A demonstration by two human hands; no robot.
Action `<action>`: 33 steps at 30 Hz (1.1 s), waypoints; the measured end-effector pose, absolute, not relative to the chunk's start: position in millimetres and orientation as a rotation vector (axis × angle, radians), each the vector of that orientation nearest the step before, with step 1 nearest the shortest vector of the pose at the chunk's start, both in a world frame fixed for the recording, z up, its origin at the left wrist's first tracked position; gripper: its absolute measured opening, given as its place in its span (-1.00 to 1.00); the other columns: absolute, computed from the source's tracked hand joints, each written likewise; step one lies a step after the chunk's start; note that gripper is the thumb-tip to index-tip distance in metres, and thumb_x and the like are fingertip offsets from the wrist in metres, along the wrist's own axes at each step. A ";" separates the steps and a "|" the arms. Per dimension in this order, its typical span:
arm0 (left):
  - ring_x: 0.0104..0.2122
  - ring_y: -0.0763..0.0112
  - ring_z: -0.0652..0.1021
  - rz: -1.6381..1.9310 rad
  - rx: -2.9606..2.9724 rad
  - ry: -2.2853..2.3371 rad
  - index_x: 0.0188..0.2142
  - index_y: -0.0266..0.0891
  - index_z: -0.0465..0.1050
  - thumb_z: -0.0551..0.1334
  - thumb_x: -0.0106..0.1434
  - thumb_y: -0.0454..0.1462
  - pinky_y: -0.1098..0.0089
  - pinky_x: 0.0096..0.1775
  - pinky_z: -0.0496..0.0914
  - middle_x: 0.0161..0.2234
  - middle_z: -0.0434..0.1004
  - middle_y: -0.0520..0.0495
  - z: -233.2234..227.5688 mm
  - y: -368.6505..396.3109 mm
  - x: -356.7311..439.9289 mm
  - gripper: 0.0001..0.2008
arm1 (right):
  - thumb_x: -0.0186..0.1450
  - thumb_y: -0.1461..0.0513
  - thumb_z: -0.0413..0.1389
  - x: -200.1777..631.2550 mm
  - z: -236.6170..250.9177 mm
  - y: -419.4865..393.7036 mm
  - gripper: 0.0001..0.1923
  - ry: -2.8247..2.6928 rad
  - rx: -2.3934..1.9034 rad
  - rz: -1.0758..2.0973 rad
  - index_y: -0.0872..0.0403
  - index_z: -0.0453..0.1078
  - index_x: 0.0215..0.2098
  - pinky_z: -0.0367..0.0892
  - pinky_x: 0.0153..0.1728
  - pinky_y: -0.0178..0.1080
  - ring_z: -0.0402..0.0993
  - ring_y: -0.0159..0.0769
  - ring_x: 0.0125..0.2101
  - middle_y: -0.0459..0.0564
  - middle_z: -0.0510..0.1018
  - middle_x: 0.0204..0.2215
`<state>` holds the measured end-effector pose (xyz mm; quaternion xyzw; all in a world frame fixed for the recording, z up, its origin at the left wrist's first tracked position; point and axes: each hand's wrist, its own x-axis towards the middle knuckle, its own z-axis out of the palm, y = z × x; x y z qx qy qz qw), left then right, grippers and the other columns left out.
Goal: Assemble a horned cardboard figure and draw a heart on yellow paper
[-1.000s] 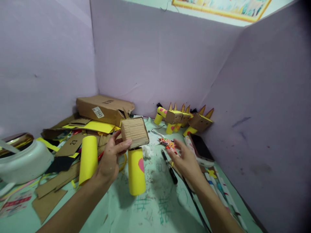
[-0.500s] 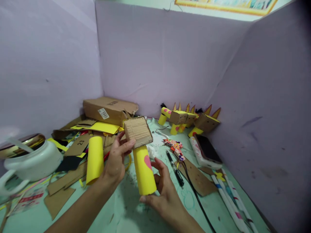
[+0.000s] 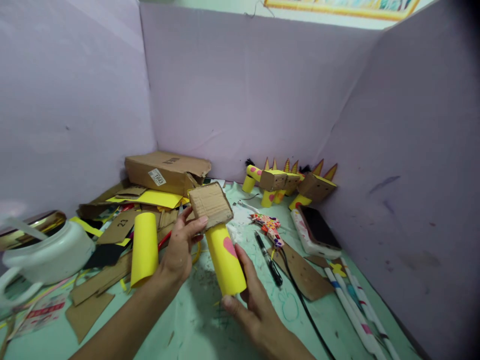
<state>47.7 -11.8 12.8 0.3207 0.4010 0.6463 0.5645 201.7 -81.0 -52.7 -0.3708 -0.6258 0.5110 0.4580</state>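
1. Head view, the hands: the left hand (image 3: 179,250) is closed around a cardboard block (image 3: 210,204), thumb on its near edge and fingers behind it. A yellow tube (image 3: 225,260) with a pink heart on it is joined under the block.
2. Head view, the key relation: the tube's long axis runs from the block at the far left down to the near right. Its free end lies against the right hand (image 3: 252,300), which cups it from below with the thumb at the rim. So the left hand has the block end and the right hand the lower end, and the piece is lifted off the surface (image 3: 195,325) between them.
3. Head view, nearby: a second yellow tube (image 3: 144,248) shows just left of the left hand; whether that hand touches it cannot be told.
4. Head view, surroundings: a black marker (image 3: 269,258) and a phone (image 3: 317,231) lie to the right. Finished cardboard figures (image 3: 288,184) stand at the far wall, and a cardboard box (image 3: 167,171) sits at the far left.
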 end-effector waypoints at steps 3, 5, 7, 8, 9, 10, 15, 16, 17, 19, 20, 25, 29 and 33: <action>-0.28 0.34 0.41 1.529 0.750 0.963 -0.20 -0.15 0.35 0.27 -0.06 -0.25 0.35 -0.30 0.22 -0.28 0.47 0.05 10.1 -11.1 49.0 -0.64 | 0.20 0.17 0.12 200.4 -50.1 -80.9 -0.22 -1.445 -0.884 1.351 -0.12 -0.21 0.26 -0.17 0.19 -0.10 -0.28 -0.19 0.26 -0.15 -0.19 0.29; -0.29 0.35 0.41 1.541 0.736 0.979 -0.16 -0.13 0.33 0.28 -0.06 -0.25 0.35 -0.30 0.22 -0.29 0.46 0.07 8.3 -11.0 50.5 -0.59 | 0.13 0.16 0.16 199.1 -49.7 -76.9 -0.18 -1.288 -0.853 1.399 -0.10 -0.16 0.25 -0.06 0.15 -0.10 -0.14 -0.13 0.23 -0.08 -0.07 0.27; -0.28 0.34 0.41 1.549 0.746 0.986 -0.12 -0.11 0.30 0.27 -0.05 -0.26 0.34 -0.28 0.22 -0.29 0.46 0.07 6.9 -11.7 52.3 -0.56 | 0.05 0.14 0.19 198.2 -51.0 -71.5 -0.15 -1.136 -0.841 1.391 -0.06 -0.10 0.22 0.08 0.08 -0.08 0.00 -0.05 0.18 -0.01 0.07 0.22; -0.28 0.34 0.41 1.551 0.759 0.988 -0.11 -0.10 0.29 0.27 -0.04 -0.26 0.34 -0.27 0.22 -0.29 0.46 0.07 6.4 -12.4 53.4 -0.55 | 0.02 0.13 0.20 198.0 -52.0 -69.1 -0.14 -1.090 -0.848 1.368 -0.05 -0.08 0.21 0.14 0.04 -0.08 0.04 -0.02 0.15 0.02 0.10 0.19; -0.27 0.34 0.41 1.555 0.772 0.990 -0.10 -0.10 0.28 0.27 -0.03 -0.26 0.34 -0.27 0.22 -0.29 0.47 0.07 6.1 -13.1 54.5 -0.55 | -0.01 0.12 0.22 197.9 -53.0 -67.2 -0.12 -1.072 -0.863 1.339 -0.04 -0.07 0.20 0.17 0.01 -0.07 0.07 0.00 0.14 0.05 0.12 0.18; -0.27 0.34 0.41 1.561 0.781 0.991 -0.09 -0.10 0.28 0.27 -0.03 -0.26 0.34 -0.26 0.21 -0.29 0.47 0.07 5.9 -13.9 55.6 -0.55 | -0.02 0.11 0.23 197.8 -53.9 -65.9 -0.11 -1.071 -0.883 1.312 -0.03 -0.08 0.20 0.19 -0.01 -0.07 0.09 0.01 0.12 0.07 0.12 0.18; -0.23 0.33 0.42 1.573 0.816 0.979 -0.09 -0.10 0.29 0.28 -0.04 -0.26 0.34 -0.23 0.23 -0.28 0.49 0.07 5.1 -17.0 58.9 -0.54 | 0.00 0.07 0.26 198.2 -55.7 -65.5 -0.10 -1.104 -0.928 1.276 -0.01 -0.10 0.19 0.15 0.04 -0.07 0.14 -0.04 0.11 0.13 0.09 0.18; -0.22 0.32 0.43 1.566 0.824 0.985 -0.08 -0.09 0.29 0.28 -0.04 -0.26 0.34 -0.22 0.23 -0.28 0.50 0.06 4.7 -17.2 59.1 -0.53 | 0.01 0.07 0.25 198.3 -55.9 -65.8 -0.11 -1.098 -0.927 1.273 -0.01 -0.09 0.19 0.14 0.05 -0.06 0.14 -0.04 0.11 0.14 0.10 0.18; -0.20 0.31 0.43 1.559 0.833 0.990 -0.07 -0.09 0.28 0.29 -0.04 -0.25 0.33 -0.21 0.24 -0.27 0.50 0.06 4.4 -17.3 59.0 -0.52 | 0.01 0.06 0.26 198.5 -56.0 -65.9 -0.11 -1.093 -0.926 1.268 -0.01 -0.09 0.19 0.14 0.05 -0.06 0.15 -0.04 0.11 0.14 0.11 0.18; -0.19 0.29 0.44 1.554 0.851 0.990 -0.05 -0.09 0.27 0.29 -0.04 -0.25 0.31 -0.19 0.25 -0.25 0.50 0.04 3.8 -17.4 58.8 -0.49 | 0.00 0.07 0.26 198.8 -56.1 -66.2 -0.11 -1.084 -0.929 1.259 -0.01 -0.08 0.19 0.14 0.05 -0.05 0.16 -0.04 0.11 0.13 0.14 0.17; -0.18 0.28 0.44 1.555 0.858 0.982 -0.05 -0.10 0.26 0.29 -0.04 -0.25 0.30 -0.17 0.25 -0.25 0.50 0.03 3.7 -17.4 58.7 -0.49 | 0.00 0.07 0.27 198.9 -55.9 -66.3 -0.11 -1.081 -0.931 1.258 -0.01 -0.07 0.18 0.15 0.05 -0.05 0.16 -0.04 0.10 0.13 0.15 0.16; -0.19 0.28 0.46 1.584 0.826 0.958 -0.04 -0.15 0.26 0.33 -0.10 -0.27 0.31 -0.13 0.27 -0.24 0.51 0.00 5.2 -18.3 59.9 -0.42 | -0.02 0.06 0.27 197.2 -56.9 -66.2 -0.12 -1.063 -0.947 1.247 -0.03 -0.02 0.17 0.17 0.03 -0.08 0.18 -0.05 0.09 0.10 0.18 0.15; -0.17 0.26 0.46 1.598 0.811 0.988 -0.01 -0.16 0.25 0.34 -0.11 -0.27 0.31 -0.15 0.29 -0.22 0.50 -0.02 4.3 -17.8 60.8 -0.38 | -0.07 0.02 0.28 193.9 -64.2 -62.8 -0.11 -1.019 -0.944 1.217 -0.02 0.02 0.16 0.21 -0.01 -0.07 0.23 0.00 0.05 0.11 0.23 0.11; -0.14 0.25 0.46 1.574 0.848 0.978 0.02 -0.14 0.23 0.33 -0.08 -0.26 0.30 -0.14 0.28 -0.19 0.50 -0.03 2.3 -16.2 59.5 -0.38 | -0.09 0.00 0.28 192.5 -68.8 -59.7 -0.09 -1.016 -0.941 1.210 0.00 0.03 0.15 0.21 -0.01 -0.07 0.24 0.01 0.05 0.13 0.25 0.09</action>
